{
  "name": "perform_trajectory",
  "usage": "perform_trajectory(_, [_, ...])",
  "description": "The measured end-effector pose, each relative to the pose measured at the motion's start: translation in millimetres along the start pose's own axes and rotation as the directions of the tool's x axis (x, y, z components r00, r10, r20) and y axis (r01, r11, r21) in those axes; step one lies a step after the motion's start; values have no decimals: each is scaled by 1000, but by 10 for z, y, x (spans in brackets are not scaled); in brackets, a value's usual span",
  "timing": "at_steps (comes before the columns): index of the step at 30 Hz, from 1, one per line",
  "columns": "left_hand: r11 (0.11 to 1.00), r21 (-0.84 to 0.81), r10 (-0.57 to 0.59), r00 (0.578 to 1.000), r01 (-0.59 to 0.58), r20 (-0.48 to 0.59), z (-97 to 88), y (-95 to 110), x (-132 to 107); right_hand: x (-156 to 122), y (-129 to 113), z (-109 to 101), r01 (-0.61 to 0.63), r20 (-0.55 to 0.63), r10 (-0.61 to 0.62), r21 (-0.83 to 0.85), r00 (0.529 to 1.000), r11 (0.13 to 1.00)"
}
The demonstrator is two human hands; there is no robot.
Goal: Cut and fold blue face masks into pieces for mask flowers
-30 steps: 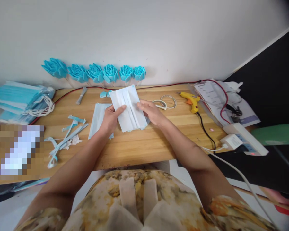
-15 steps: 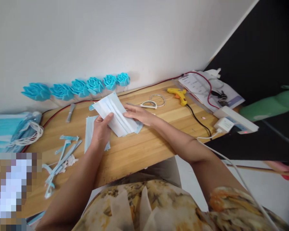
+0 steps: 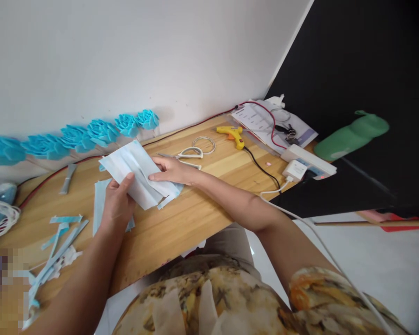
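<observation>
Between both hands is a pleated face mask sheet (image 3: 138, 172), pale side up, with no ear loops showing. My left hand (image 3: 118, 201) grips its near left edge, thumb on top and fingers hidden beneath. At the right edge, my right hand (image 3: 169, 171) pinches the sheet with the thumb over it. Below the left hand, another light blue mask sheet (image 3: 99, 197) lies on the wooden table (image 3: 181, 228), partly covered. A pair of white-handled scissors (image 3: 191, 153) rests just beyond my right hand.
Several blue flowers (image 3: 103, 132) line the wall. Cut blue strips (image 3: 61, 244) lie at left, near a bundle of white cord (image 3: 2, 221). A yellow glue gun (image 3: 233, 135), papers (image 3: 256, 118), a power strip (image 3: 310, 160) and a green bottle (image 3: 351, 137) stand right.
The view has turned right, so the table's things sit farther left. Both hands still hold the mask sheet; its pleats look slightly more spread at the lower right.
</observation>
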State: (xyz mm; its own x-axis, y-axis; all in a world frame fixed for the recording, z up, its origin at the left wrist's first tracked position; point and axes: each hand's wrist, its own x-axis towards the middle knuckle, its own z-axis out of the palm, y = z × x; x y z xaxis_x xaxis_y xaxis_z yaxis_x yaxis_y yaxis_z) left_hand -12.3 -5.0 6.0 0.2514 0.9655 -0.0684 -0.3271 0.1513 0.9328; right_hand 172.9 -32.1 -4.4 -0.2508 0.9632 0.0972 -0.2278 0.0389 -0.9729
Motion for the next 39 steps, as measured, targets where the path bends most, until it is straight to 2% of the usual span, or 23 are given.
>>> perform_trajectory(6, [999,34,-35,999,34,32,56,0,-43,-47,-65,68,23,-76,-24,-20,997,1000])
perform_trajectory(9, [999,21,-45,998,45,35,68,-5,-52,-88,-117,109,-19,-115,18,-7,993,1000])
perform_trajectory(12, [999,7,-40,999,40,35,59,-18,-47,-105,-154,126,-61,-97,62,20,993,998])
perform_trajectory(20, [999,9,-36,998,36,56,14,-58,-21,-52,-52,82,-30,-101,26,-43,995,999])
perform_trajectory(25, [998,37,-47,998,45,52,38,-32,-41,-72,-85,109,-50,-105,48,-16,993,999])
perform_trajectory(29, [997,35,-70,992,66,109,49,-15,-61,-78,-119,116,-48,-99,48,1,994,999])
perform_trajectory(32, [997,19,-79,990,78,113,41,-21,-63,-75,-119,115,-42,-101,41,-5,994,999])
perform_trajectory(39, [995,40,-92,992,89,87,25,-52,-37,-103,-148,143,-52,-171,35,-97,985,994])
